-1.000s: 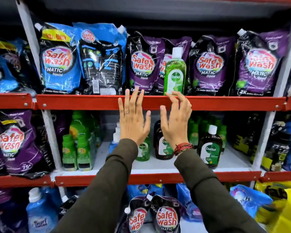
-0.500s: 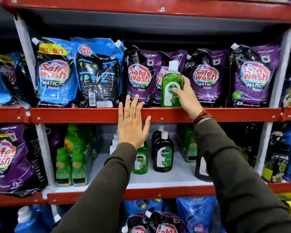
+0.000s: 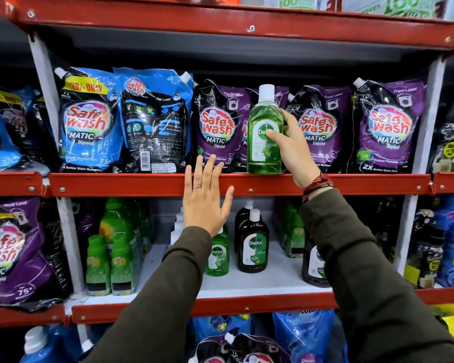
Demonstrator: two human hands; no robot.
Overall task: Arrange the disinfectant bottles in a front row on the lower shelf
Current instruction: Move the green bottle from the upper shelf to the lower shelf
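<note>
Head camera view of red store shelving. The right hand (image 3: pixel 290 148) grips a green disinfectant bottle (image 3: pixel 264 132) with a white cap, thumb across its label, fingers wrapped behind. The bottle stands upright at the front edge of the upper shelf (image 3: pixel 142 184), before purple detergent pouches (image 3: pixel 216 127). The left hand (image 3: pixel 205 199) is open, fingers spread, empty, in front of that shelf edge. On the lower shelf (image 3: pixel 273 281) stand a brown disinfectant bottle (image 3: pixel 253 244) and a smaller green bottle (image 3: pixel 218 254).
</note>
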